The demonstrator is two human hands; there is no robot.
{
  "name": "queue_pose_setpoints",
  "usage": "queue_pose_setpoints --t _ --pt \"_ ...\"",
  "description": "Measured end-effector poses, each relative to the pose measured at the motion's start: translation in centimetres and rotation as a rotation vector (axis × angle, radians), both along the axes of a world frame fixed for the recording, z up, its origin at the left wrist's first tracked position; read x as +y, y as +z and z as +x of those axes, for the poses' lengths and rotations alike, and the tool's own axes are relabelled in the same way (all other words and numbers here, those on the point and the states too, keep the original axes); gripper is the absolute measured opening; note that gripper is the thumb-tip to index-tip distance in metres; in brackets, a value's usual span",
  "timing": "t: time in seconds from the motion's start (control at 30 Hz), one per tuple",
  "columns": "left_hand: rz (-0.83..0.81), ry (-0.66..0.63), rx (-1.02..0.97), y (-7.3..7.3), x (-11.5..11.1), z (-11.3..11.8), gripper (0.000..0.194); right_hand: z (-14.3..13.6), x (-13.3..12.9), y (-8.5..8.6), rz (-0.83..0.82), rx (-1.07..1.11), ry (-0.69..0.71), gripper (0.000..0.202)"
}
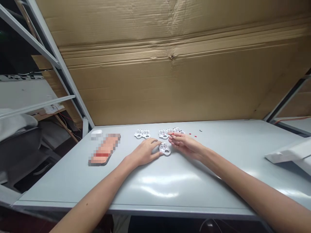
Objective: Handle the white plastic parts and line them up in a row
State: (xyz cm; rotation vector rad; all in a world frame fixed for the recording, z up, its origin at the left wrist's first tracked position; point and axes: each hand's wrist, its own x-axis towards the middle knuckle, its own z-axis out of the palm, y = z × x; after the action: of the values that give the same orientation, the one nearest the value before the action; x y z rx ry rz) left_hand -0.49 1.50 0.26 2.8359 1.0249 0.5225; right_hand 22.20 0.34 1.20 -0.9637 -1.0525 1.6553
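Observation:
Near the middle of the table lies a white plastic piece [165, 149] with a round opening at its lower end and small holes above. My left hand [145, 151] grips its left side between thumb and fingers. Just up and to the right, my right hand [184, 144] has its thumb and fingertips pinched together. A speck of red shows at those fingertips, too small to tell whether it is held. Behind the hands stand more white plastic pieces: a pair [142, 134] on the left and several [163, 134] partly hidden by my right hand.
Small red bits [195, 136] and a thin black bit [200, 130] lie right of my right hand. A blurred-out flat object [105, 149] and a white item [97, 133] are at left. White packaging [289, 152] is at right; a cardboard wall [170, 90] closes the back.

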Motion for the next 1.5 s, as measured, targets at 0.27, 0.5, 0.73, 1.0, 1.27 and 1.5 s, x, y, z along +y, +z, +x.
queue_pose_setpoints --t 0.27,0.5,0.73,1.0,1.27,1.5 --pt "-0.009 0.0 0.013 0.3 -0.2 0.1 0.038 -0.4 0.2 0.0 -0.171 0.109 -0.019 0.025" --pt "-0.018 0.011 0.019 0.3 -0.3 0.0 0.039 -0.3 0.0 0.4 -0.157 0.047 -0.044 0.011" --pt "-0.03 0.018 0.018 0.3 -0.3 0.0 0.041 0.1 0.2 -0.1 0.059 -0.127 -0.053 0.019" --pt "-0.049 0.028 0.013 0.3 -0.2 -0.2 0.042 3.4 1.9 1.3 0.317 -0.401 -0.298 0.019" --pt "-0.051 0.035 0.01 0.3 -0.1 -0.3 0.043 7.2 3.3 0.6 0.51 -1.262 -0.499 0.017" --pt "-0.054 0.037 0.015 0.2 -0.1 -0.4 0.044 8.0 3.8 0.0 0.462 -1.328 -0.377 0.02"
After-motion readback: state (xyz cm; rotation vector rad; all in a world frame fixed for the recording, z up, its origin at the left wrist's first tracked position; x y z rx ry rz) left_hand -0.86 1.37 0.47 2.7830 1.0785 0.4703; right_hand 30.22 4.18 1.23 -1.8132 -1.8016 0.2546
